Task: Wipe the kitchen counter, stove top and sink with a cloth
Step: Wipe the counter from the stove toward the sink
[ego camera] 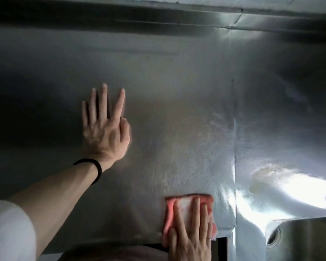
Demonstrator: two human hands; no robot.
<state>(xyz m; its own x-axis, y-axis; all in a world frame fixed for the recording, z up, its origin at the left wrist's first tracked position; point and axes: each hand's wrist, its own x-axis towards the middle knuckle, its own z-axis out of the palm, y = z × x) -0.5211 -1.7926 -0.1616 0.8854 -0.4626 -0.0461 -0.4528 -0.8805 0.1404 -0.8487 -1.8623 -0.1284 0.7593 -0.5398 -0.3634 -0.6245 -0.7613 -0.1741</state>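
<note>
Grey textured metal-look counter surface (pixel 177 91) fills nearly the whole view, a thin vertical seam (pixel 234 147) running down it to the right of both hands. Glare whitens the surface right of that seam, where a pale yellowish smear (pixel 262 178) lies, well apart from either hand.

Stainless steel sink (pixel 305 238) shows at the lower right corner, its rim and a round opening in its wall visible, right of the seam and near the right hand.

Left forearm reaches up from a rolled white sleeve (pixel 9 230), a black band (pixel 94 166) around the wrist. Left hand (pixel 105 132) lies palm-down and flat on the counter, fingers extended and spread, gripping nothing, well apart from the cloth.

Right hand (pixel 190 232) presses flat on a pink and white folded cloth (pixel 186 204), fingers extended over it, not curled. The cloth lies on the counter beneath and ahead of those fingers, just left of the seam, at the near edge
</note>
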